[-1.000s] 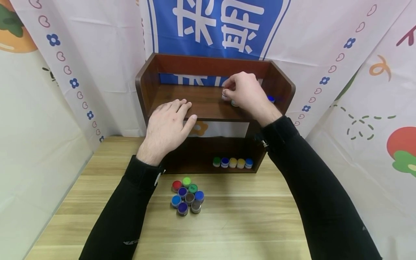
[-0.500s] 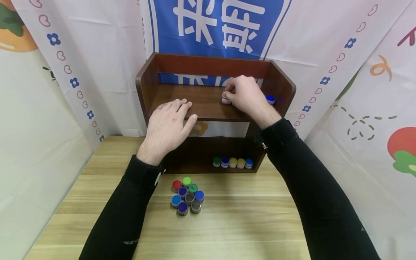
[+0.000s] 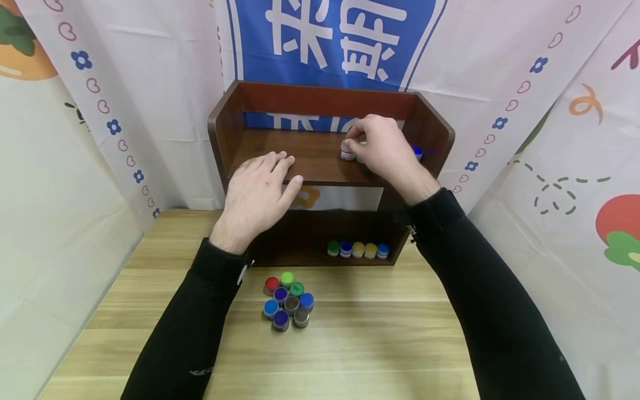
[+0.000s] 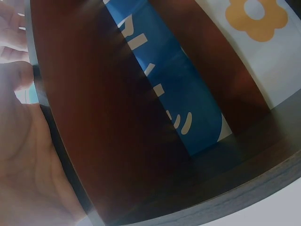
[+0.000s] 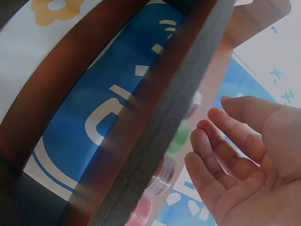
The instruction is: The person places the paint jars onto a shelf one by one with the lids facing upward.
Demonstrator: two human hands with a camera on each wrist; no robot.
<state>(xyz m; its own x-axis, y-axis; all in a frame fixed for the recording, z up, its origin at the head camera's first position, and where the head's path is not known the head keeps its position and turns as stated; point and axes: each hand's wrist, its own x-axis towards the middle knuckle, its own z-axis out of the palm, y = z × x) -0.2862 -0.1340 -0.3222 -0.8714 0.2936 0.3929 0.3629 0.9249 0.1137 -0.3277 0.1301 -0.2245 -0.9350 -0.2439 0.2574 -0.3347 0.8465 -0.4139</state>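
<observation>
My left hand (image 3: 261, 191) rests flat over the left front of the upper shelf, fingers straight. In the left wrist view the palm (image 4: 28, 165) lies along the shelf edge. My right hand (image 3: 382, 149) is above the upper shelf's right half, thumb and index fingertips beside a small paint pot (image 3: 347, 151). The right wrist view shows its fingers loosely bent, with a gap between them and that pot (image 5: 194, 104). Next to it stand a green pot (image 5: 178, 139), a white-labelled pot (image 5: 162, 176) and a reddish pot (image 5: 139, 209). A blue-lidded pot (image 3: 417, 152) shows past the hand.
The dark brown wooden shelf (image 3: 220, 130) stands at the back of the table (image 3: 380, 333). Several pots (image 3: 358, 250) line the lower shelf's right side. A cluster of pots with red, green, blue, purple and grey lids (image 3: 291, 305) stands on the table before it.
My right hand has shifted slightly down and to the right, and its fingertips have come away from the pinkish pot, which stands on the upper shelf. My left hand has stayed still.
</observation>
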